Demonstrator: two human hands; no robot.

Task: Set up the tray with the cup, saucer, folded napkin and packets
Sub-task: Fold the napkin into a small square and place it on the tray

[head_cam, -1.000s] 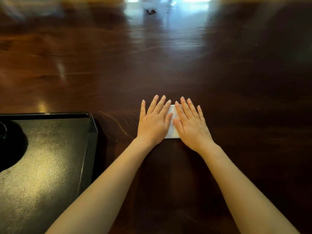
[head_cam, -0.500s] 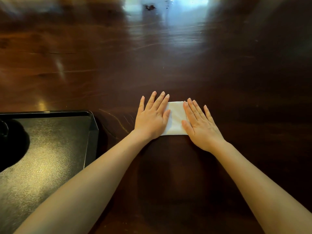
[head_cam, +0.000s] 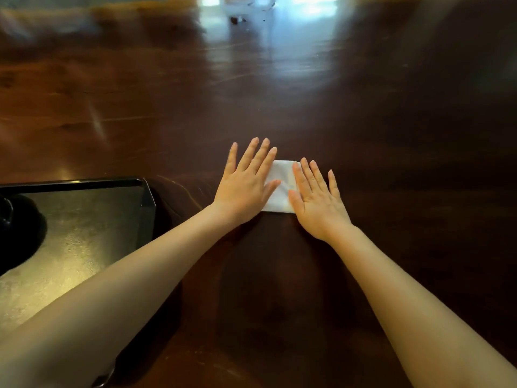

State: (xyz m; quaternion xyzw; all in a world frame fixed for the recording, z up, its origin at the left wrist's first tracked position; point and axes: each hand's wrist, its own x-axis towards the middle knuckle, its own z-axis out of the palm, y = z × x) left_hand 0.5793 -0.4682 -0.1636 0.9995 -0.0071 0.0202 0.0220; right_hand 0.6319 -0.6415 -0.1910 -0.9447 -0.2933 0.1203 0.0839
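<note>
White paper napkin [head_cam: 281, 186], folded to a small rectangle, flat on dark polished wood table [head_cam: 363, 113], pinned under 2 palms. Left hand [head_cam: 246, 186] pressed down on its left part, fingers straight and fanned wide, gripping nothing. Right hand [head_cam: 316, 200] flat on its right part, fingers likewise spread and straight, thumb laid across the paper. Only a narrow strip of white showing between them.

Soft, thin, almost weightless stuff; likely to spring open at the fold once pressure comes off, and apt to slide on such a glossy top. Best taken at the near folded edge, pinched between thumb and forefinger so the layers stay together, then lifted flat rather than dragged. No risk of breakage, only of creasing or unfolding.

Black tray [head_cam: 145, 203] to the left, well apart from the napkin, rectangular with a raised rim and a finely speckled, matte floor catching dull yellow light. At its far left, a dark rounded shape [head_cam: 16, 236], possibly the saucer with the cup, too dark and cropped to tell. No packets in view.

Wood grain streaked reddish brown, hard glare from windows at the far end.
</note>
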